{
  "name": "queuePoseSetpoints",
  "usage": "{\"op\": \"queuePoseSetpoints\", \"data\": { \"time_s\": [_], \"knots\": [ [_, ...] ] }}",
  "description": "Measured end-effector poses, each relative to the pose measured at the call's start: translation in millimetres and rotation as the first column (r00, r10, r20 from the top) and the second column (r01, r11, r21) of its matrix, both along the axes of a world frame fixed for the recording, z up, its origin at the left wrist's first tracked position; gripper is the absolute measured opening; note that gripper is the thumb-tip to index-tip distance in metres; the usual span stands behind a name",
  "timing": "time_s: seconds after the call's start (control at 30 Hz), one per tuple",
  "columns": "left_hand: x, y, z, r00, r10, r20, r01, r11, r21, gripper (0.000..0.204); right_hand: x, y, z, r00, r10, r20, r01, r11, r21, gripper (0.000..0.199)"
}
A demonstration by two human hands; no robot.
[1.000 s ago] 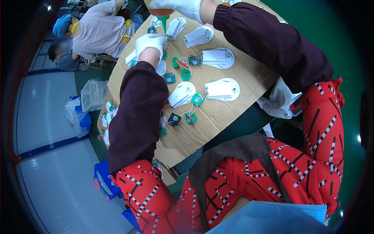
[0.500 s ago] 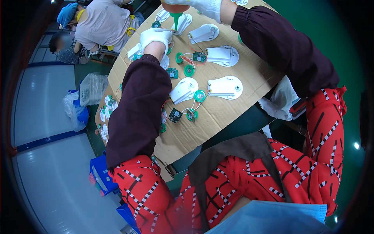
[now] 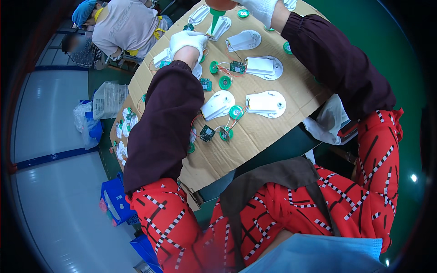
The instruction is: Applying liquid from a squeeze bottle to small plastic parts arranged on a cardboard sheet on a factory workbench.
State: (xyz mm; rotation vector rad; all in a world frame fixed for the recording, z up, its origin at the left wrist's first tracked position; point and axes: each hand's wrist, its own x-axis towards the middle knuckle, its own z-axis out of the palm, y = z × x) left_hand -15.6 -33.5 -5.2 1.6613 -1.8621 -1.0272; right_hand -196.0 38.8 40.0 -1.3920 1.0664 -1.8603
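Green, tapering nozzle [image 3: 216,19] points down at a white, round-ended casing [image 3: 222,28].

The top edge cuts off part of your right hand [image 3: 260,10] and the upper part of the orange-brown bottle [image 3: 221,4], and whether its green nozzle [image 3: 215,20] touches the white housing [image 3: 221,28] is too small to tell. Your left hand [image 3: 189,44] hides its own palm and partly covers a white piece [image 3: 197,70], while your left sleeve [image 3: 166,109] overlaps another part [image 3: 193,133]. The clustered small parts [image 3: 129,120] farther left are too tiny to make out, and one person's [image 3: 85,55] face is blurred.
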Motion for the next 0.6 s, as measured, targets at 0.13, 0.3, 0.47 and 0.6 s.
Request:
{"op": "queuePoseSetpoints", "data": {
  "time_s": [0.13, 0.3, 0.47, 0.6],
  "knots": [
    [17, -2, 0, 0.998, 0.018, 0.059, -0.015, 0.999, -0.037, 0.012, 19, -3, 3, 1.000, -0.012, -0.009, 0.012, 1.000, 0.008, 0.050],
    [9, 2, 1, 1.000, 0.020, 0.003, -0.020, 1.000, -0.008, 0.012, 13, -1, 3, 0.997, -0.024, -0.076, 0.024, 1.000, -0.002, 0.049],
    [5, 0, 2, 0.998, -0.033, 0.060, 0.037, 0.997, -0.064, 0.012, 9, 6, 10, 0.996, -0.011, -0.086, 0.010, 1.000, -0.009, 0.048],
    [26, -3, -4, 0.994, -0.003, 0.112, 0.009, 0.998, -0.059, 0.014, 27, 3, 11, 0.996, 0.036, -0.086, -0.037, 0.999, -0.002, 0.048]
  ]
}}
